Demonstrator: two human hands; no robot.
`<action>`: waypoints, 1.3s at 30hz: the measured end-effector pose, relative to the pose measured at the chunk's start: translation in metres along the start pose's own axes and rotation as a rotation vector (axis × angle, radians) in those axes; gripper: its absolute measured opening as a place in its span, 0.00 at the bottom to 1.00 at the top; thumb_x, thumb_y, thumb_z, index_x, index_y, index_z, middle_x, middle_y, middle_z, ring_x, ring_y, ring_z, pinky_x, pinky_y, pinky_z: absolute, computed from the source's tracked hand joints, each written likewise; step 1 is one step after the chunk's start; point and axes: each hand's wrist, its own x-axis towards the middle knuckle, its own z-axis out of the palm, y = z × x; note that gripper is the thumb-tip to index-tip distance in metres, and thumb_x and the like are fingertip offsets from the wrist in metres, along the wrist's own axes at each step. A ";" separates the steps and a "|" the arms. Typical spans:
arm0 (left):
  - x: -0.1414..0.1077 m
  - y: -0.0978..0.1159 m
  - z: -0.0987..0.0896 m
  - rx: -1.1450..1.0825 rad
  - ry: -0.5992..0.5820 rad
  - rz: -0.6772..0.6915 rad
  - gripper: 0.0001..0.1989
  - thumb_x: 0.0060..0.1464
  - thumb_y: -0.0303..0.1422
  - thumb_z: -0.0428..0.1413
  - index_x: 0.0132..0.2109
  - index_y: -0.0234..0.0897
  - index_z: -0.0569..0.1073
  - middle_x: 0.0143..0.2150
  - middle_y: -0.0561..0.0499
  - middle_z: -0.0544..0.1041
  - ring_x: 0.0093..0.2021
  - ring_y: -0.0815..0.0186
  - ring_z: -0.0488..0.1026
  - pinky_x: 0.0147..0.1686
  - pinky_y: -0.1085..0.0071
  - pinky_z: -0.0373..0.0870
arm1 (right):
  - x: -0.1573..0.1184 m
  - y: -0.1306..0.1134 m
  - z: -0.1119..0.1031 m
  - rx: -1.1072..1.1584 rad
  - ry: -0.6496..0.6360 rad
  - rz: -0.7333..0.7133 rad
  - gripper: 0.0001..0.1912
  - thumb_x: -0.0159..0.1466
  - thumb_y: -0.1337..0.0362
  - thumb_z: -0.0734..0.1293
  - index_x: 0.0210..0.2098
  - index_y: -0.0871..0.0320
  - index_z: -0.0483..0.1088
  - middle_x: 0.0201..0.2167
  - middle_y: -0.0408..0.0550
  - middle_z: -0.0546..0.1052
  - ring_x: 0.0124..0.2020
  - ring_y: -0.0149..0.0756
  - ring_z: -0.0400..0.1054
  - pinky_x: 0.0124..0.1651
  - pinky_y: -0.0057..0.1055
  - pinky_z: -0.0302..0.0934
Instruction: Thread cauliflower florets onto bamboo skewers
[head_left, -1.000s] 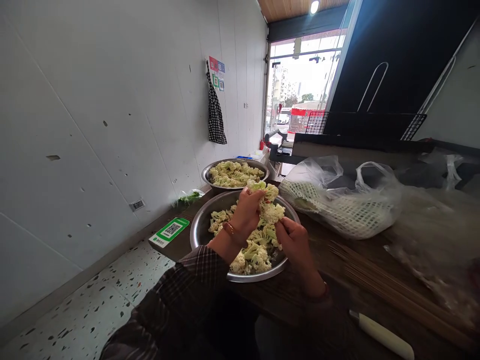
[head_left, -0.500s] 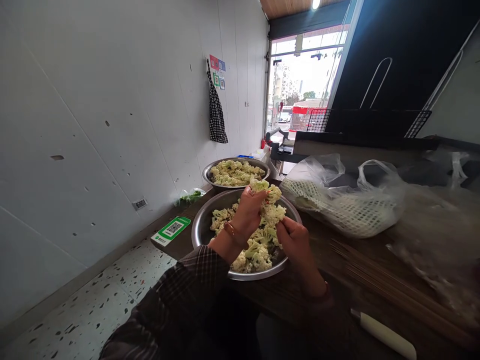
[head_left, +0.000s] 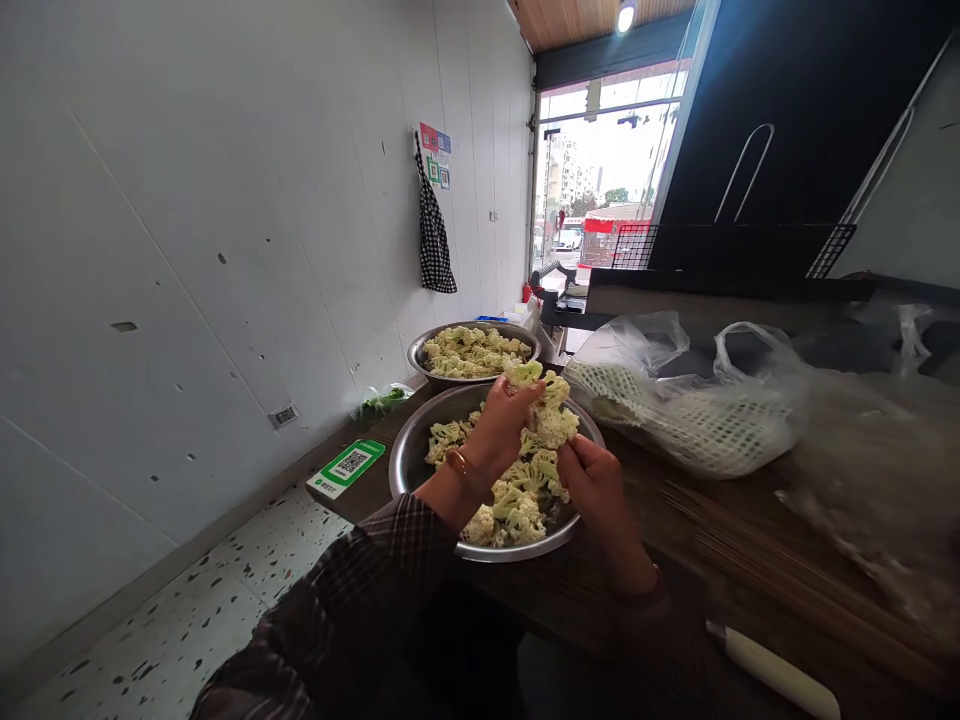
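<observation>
My left hand (head_left: 504, 425) is closed around cauliflower florets (head_left: 555, 415), held in a row above the near metal bowl (head_left: 405, 465). Thumb and fingers of my right hand (head_left: 592, 480) are pinched together at the lower right edge of these florets, touching them. What lies between those fingertips is hidden. More pale cauliflower pieces (head_left: 517, 510) fill the bowl below, partly covered by my left wrist. Thin wooden skewers (head_left: 780, 570) lie on the dark table to the right of my right hand.
Behind stands a second metal bowl (head_left: 417, 350) of cauliflower. A knife with a pale handle (head_left: 780, 670) lies at the near right. Plastic bags (head_left: 720, 420) with white foam netting sit at the right. A green QR-code sign (head_left: 349, 467) rests at the table's left edge.
Both hands and the florets sit slightly lower and further right in the picture, as the view itself has shifted a little. The grip of each hand looks the same.
</observation>
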 end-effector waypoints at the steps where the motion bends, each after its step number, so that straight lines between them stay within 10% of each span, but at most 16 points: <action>1: 0.001 0.003 -0.001 -0.009 -0.018 -0.004 0.23 0.42 0.35 0.71 0.41 0.36 0.69 0.33 0.53 0.75 0.31 0.70 0.73 0.32 0.73 0.68 | 0.000 0.000 0.000 0.013 -0.006 0.001 0.21 0.67 0.55 0.62 0.20 0.52 0.58 0.15 0.39 0.62 0.19 0.32 0.54 0.24 0.31 0.48; 21: 0.020 0.011 -0.014 0.169 -0.023 0.214 0.15 0.43 0.32 0.66 0.35 0.37 0.68 0.28 0.59 0.67 0.27 0.76 0.62 0.27 0.77 0.60 | 0.001 -0.002 -0.002 -0.020 -0.032 -0.010 0.21 0.68 0.54 0.61 0.20 0.54 0.59 0.16 0.38 0.62 0.21 0.30 0.54 0.27 0.30 0.47; 39: 0.012 0.022 -0.015 0.324 -0.168 0.128 0.14 0.45 0.34 0.66 0.34 0.36 0.69 0.26 0.59 0.65 0.26 0.75 0.61 0.26 0.76 0.58 | 0.000 -0.009 -0.008 0.183 -0.076 0.040 0.23 0.67 0.54 0.64 0.19 0.54 0.60 0.14 0.38 0.62 0.18 0.27 0.52 0.23 0.29 0.46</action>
